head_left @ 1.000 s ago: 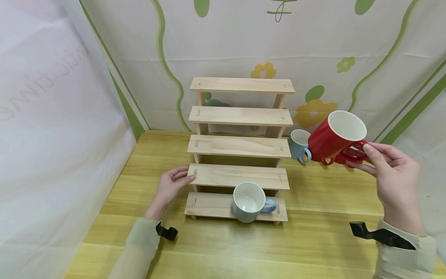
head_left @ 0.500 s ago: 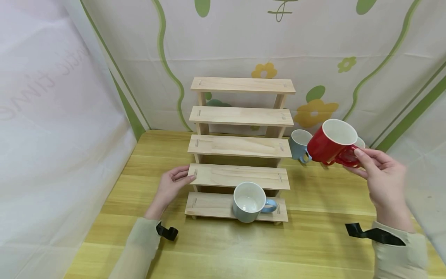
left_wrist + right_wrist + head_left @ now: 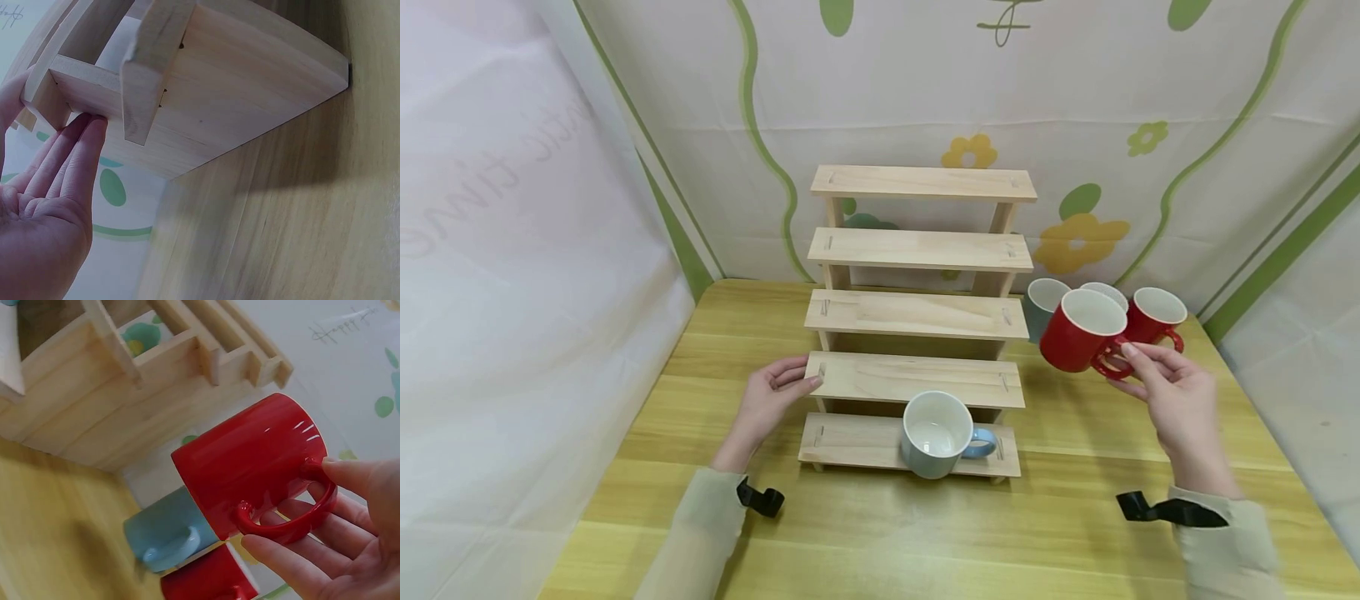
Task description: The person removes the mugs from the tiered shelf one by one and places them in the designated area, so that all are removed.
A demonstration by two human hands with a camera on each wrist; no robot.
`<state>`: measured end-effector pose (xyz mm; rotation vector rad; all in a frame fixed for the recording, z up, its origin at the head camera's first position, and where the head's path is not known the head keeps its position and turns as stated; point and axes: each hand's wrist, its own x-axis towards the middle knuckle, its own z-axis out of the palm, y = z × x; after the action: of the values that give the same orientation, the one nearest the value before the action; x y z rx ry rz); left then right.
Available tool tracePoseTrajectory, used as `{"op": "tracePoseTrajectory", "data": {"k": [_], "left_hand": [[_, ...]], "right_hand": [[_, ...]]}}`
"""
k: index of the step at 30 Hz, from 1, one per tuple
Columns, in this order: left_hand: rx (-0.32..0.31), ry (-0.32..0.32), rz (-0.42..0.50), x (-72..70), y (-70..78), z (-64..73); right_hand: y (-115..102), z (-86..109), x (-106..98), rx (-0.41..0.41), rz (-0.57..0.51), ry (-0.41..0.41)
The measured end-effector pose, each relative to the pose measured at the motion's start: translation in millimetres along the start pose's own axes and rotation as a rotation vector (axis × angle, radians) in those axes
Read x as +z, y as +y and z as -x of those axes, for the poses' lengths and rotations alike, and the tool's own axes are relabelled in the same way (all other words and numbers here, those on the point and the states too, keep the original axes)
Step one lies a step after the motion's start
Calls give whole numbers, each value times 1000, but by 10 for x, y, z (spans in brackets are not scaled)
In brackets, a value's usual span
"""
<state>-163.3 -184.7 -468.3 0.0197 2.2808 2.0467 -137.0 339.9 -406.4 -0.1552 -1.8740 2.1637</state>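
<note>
In the head view my right hand (image 3: 1183, 400) holds a red mug (image 3: 1067, 337) by its handle, slightly tilted and above the table. The right wrist view shows the thumb and fingers of my right hand (image 3: 350, 544) around the red handle. My left hand (image 3: 771, 398) grips the left end of the second-lowest step of a wooden tiered rack (image 3: 917, 315); its thumb lies on top. From the left wrist, my left hand (image 3: 56, 219) has its fingers against the wood from below. A light blue mug (image 3: 936, 437) stands on the lowest step, handle to the right.
Beside the rack's right side stand another blue mug (image 3: 1037, 312), a partly hidden mug (image 3: 1107, 291) and another red mug (image 3: 1150, 321). The held mug overlaps some of them in the head view. Patterned white cloth (image 3: 880, 83) hangs behind the wooden table (image 3: 880, 533).
My right hand has brought the red mug left and lower, toward the rack, uncovering the red mug behind. My left hand and the blue mug on the rack have stayed put.
</note>
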Motion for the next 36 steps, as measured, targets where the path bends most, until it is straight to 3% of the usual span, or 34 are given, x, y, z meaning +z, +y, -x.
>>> {"op": "tracePoseTrajectory", "data": {"k": [19,36], "left_hand": [[1,-4,-2,-1,4,3],[1,-2,-8,-4,-3,-5]], "right_hand": [[612,48,46,137,-1,71],[705,64,76,183,41,116]]}}
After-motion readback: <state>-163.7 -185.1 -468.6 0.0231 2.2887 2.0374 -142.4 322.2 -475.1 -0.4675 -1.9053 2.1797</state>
